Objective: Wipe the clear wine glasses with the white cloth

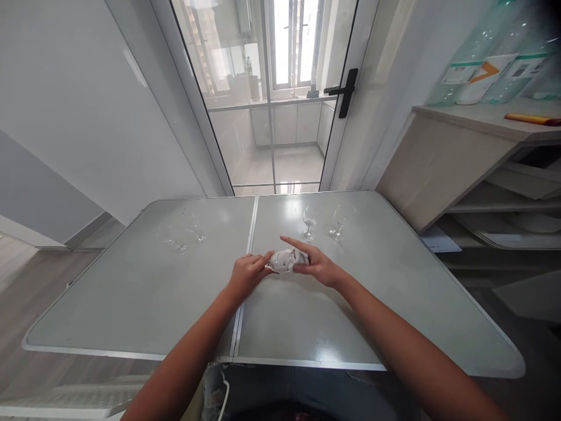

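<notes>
Over the middle of the table, a small clear stemmed glass [279, 262] lies sideways between my two hands. My left hand [249, 273] is closed on its left end, where the foot and stem are mostly hidden by my fingers. At the other end, my right hand [322, 266] grips a crumpled white tissue or cloth [298, 257] pressed against the bowl. Its index finger stretches out over the top, while the thumb sits below. Just beyond my right hand stand two stemmed glasses, one nearer the middle [308, 225] and one further right [338, 225].
Two more clear glasses, one [198, 229] and another [177, 242], are on the left half of the table [144, 298]. A metal seam divides the tabletop. Behind it is a glass door [272, 134]. On the right, a shelf unit [464, 140] carries large plastic bottles [491, 76].
</notes>
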A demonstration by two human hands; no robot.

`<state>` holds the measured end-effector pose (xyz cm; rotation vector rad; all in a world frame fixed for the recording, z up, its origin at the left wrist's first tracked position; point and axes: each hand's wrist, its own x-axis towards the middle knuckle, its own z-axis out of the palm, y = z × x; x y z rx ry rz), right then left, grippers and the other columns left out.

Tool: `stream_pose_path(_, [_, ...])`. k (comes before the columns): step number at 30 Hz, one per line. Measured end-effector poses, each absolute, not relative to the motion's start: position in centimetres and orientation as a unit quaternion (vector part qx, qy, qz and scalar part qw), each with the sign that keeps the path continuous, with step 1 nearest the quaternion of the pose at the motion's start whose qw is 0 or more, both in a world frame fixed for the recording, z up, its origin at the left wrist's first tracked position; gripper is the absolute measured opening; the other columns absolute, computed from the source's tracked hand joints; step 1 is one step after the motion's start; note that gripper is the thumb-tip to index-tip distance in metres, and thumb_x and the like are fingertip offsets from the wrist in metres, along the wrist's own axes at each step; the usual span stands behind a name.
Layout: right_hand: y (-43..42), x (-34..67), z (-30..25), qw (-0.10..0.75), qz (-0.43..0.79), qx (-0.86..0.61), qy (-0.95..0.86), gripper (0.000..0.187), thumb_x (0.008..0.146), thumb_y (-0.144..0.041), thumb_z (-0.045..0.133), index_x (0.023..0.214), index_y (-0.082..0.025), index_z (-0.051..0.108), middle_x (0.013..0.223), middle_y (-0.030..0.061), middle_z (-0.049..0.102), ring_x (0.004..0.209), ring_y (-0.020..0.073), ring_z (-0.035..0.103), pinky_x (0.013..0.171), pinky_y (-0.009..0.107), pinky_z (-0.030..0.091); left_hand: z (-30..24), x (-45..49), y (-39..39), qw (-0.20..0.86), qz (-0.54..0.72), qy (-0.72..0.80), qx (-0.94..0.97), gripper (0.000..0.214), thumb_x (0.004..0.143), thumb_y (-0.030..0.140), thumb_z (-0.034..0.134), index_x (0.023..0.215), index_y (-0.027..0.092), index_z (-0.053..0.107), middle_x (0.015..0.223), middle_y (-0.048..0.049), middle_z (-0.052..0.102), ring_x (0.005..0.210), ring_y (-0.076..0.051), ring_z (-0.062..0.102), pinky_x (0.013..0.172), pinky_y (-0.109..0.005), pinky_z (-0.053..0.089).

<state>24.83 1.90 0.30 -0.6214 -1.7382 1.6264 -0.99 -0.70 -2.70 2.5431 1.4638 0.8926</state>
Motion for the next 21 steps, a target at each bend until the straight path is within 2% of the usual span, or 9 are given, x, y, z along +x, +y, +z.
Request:
stream_pose_path(3, [1.5,23.7,0.3,0.381,0.689,-0.278,-0.551,0.073,0.088,-0.043,0.069,0.153,-0.022,0.043,0.102,0.0068,0.065,0.091,0.02,0.059,0.086,0.033,0.048,-2.6,-0.9,-0.7,-0.02,0.277,0.484,0.83,0.042,0.098,0.047,0.054,0.124,0.019,0.072,0.065,-0.0041,0.061,0.058,-0.014,0.051,0.065,-0.025,0.04])
stream_pose_path(5, [1.5,23.7,0.4,0.381,0.687,-0.283,-0.551,0.072,0.089,-0.045,0.067,0.153,-0.023,0.042,0.109,0.0085,0.065,0.096,0.0209,0.06,0.088,0.034,0.048,-2.3,-0.7,-0.8,0.019,0.284,0.499,0.818,0.043,0.095,0.049,0.058,0.124,0.02,0.071,0.066,-0.0028,0.061,0.058,-0.013,0.049,0.063,-0.025,0.038])
stream_pose_path(7, [1.6,24.3,0.7,0.371,0.643,-0.273,-0.612,0.07,0.092,-0.044,0.065,0.155,-0.025,0.04,0.124,0.0092,0.062,0.102,0.021,0.058,0.091,0.034,0.047,-1.8,-0.3,-0.9,0.132,0.288,0.511,0.799,0.047,0.089,0.053,0.066,0.122,0.02,0.073,0.064,0.0013,0.057,0.058,-0.012,0.045,0.061,-0.024,0.035])
stream_pose_path(9, [1.8,25.2,1.1,0.331,0.577,-0.245,-0.705,0.071,0.092,-0.041,0.064,0.156,-0.027,0.037,0.128,0.0083,0.062,0.099,0.0197,0.057,0.09,0.033,0.047,-1.0,-0.1,-0.9,0.3,0.272,0.497,0.768,0.049,0.081,0.056,0.073,0.111,0.018,0.077,0.06,0.0046,0.049,0.057,-0.01,0.04,0.058,-0.023,0.03])
stream_pose_path(12, [1.9,26.5,1.8,0.233,0.486,-0.166,-0.826,0.076,0.091,-0.035,0.065,0.159,-0.027,0.031,0.11,0.0046,0.067,0.076,0.0147,0.053,0.078,0.029,0.046,0.2,-0.2,-0.8,0.533,0.202,0.429,0.701,0.049,0.073,0.057,0.078,0.091,0.011,0.078,0.057,0.0051,0.04,0.054,-0.008,0.033,0.053,-0.023,0.024])
stream_pose_path(14, [2.0,26.9,2.1,0.192,0.456,-0.121,-0.861,0.075,0.091,-0.032,0.065,0.158,-0.026,0.032,0.105,0.0038,0.068,0.07,0.013,0.049,0.075,0.027,0.044,0.9,-0.4,-0.7,0.614,0.158,0.398,0.663,0.049,0.072,0.056,0.079,0.083,0.009,0.076,0.054,0.0053,0.037,0.051,-0.007,0.029,0.05,-0.024,0.022])
stream_pose_path(17, [1.9,26.7,2.0,0.202,0.48,-0.132,-0.844,0.069,0.092,-0.032,0.064,0.156,-0.024,0.038,0.102,0.004,0.067,0.075,0.0141,0.051,0.078,0.028,0.044,1.1,-0.7,-0.8,0.608,0.163,0.413,0.658,0.049,0.075,0.057,0.075,0.083,0.009,0.076,0.053,0.0059,0.034,0.049,-0.007,0.027,0.048,-0.024,0.02])
stream_pose_path(19, [1.9,26.2,1.7,0.238,0.543,-0.184,-0.784,0.07,0.091,-0.034,0.066,0.155,-0.024,0.04,0.101,0.0037,0.067,0.081,0.0159,0.055,0.08,0.029,0.046,0.6,-0.6,-0.9,0.52,0.2,0.438,0.705,0.046,0.078,0.056,0.073,0.088,0.011,0.077,0.054,0.0055,0.037,0.051,-0.008,0.031,0.05,-0.023,0.023])
stream_pose_path(21, [1.9,25.6,1.2,0.285,0.621,-0.244,-0.688,0.071,0.089,-0.036,0.069,0.154,-0.025,0.042,0.106,0.005,0.067,0.09,0.0182,0.058,0.084,0.031,0.047,-0.3,-0.3,-1.0,0.372,0.243,0.461,0.768,0.042,0.082,0.054,0.071,0.095,0.015,0.078,0.057,0.0041,0.046,0.054,-0.009,0.039,0.054,-0.023,0.029])
